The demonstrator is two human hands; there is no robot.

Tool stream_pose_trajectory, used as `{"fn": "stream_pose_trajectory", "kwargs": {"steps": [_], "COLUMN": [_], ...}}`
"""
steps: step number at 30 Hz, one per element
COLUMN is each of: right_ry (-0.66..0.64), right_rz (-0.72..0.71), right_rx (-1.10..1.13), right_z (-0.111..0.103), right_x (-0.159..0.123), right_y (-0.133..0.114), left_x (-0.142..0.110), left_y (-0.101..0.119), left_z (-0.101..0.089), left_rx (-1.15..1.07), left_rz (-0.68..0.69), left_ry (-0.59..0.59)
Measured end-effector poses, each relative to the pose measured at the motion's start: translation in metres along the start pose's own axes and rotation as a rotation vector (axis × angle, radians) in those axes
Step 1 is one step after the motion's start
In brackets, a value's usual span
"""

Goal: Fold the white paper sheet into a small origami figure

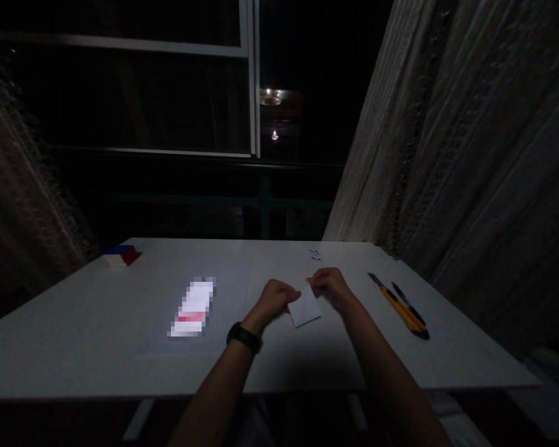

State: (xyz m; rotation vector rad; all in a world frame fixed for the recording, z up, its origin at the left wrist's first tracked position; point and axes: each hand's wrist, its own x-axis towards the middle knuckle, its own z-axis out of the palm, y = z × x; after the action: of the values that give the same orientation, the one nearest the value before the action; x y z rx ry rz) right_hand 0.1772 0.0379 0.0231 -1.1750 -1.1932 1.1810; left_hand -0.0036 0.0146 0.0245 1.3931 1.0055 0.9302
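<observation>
A small folded white paper [305, 308] is held between my two hands, over the middle of the table. My left hand [276, 297] pinches its left edge between thumb and fingers; a dark watch [243, 337] sits on that wrist. At the paper's upper right corner, the fingertips of my right hand [330, 286] are closed on it. The paper's underside and some of my fingers are hidden.
On the white table [74, 335], a glowing phone [193, 308] lies on a paper sheet [235, 292] at left, with a colored block [122, 255] beyond. Small scraps [315, 255] lie at the back. A yellow utility knife [400, 308] and black pen [409, 299] lie right.
</observation>
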Motion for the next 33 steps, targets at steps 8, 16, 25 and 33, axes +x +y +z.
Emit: {"fn": "stream_pose_trajectory", "kwargs": {"steps": [8, 16, 25, 33], "right_ry": [-0.097, -0.165, -0.248, -0.124], "right_rz": [-0.054, -0.144, -0.118, -0.127], "right_rx": [0.061, -0.129, -0.153, -0.008], "right_z": [0.002, 0.019, 0.027, 0.014], "right_x": [0.000, -0.004, -0.006, 0.003], "right_y": [0.000, 0.009, 0.013, 0.016], "left_x": [0.012, 0.014, 0.017, 0.021], "left_y": [-0.015, -0.011, -0.016, -0.020], "left_z": [-0.007, -0.005, -0.010, -0.020], "left_rx": [-0.123, -0.147, -0.060, -0.159], "left_rz": [0.041, 0.134, 0.133, 0.171], "left_ry": [0.110, 0.200, 0.455, 0.698]}}
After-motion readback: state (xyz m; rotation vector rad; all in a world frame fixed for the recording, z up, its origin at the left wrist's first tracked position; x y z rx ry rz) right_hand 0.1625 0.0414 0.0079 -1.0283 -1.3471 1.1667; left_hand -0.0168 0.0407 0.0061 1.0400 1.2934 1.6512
